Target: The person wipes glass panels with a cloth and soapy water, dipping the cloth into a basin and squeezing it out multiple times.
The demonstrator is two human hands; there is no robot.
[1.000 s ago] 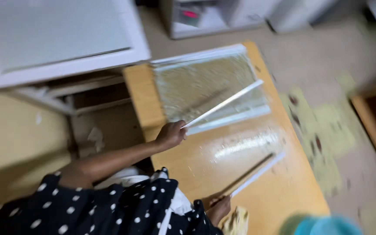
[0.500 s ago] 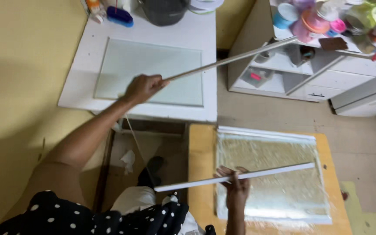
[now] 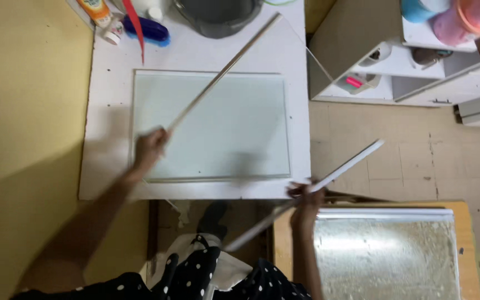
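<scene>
The left hand (image 3: 150, 149), fingers wrapped tight, grips one end of a long thin pale wooden strip (image 3: 223, 71) that slants across the clear rectangular glass pane (image 3: 218, 128) lying on the white bench (image 3: 106, 111). Just off the pane's lower right corner, the right hand (image 3: 305, 194) pinches a long white flat strip (image 3: 329, 179) mid-length.
</scene>
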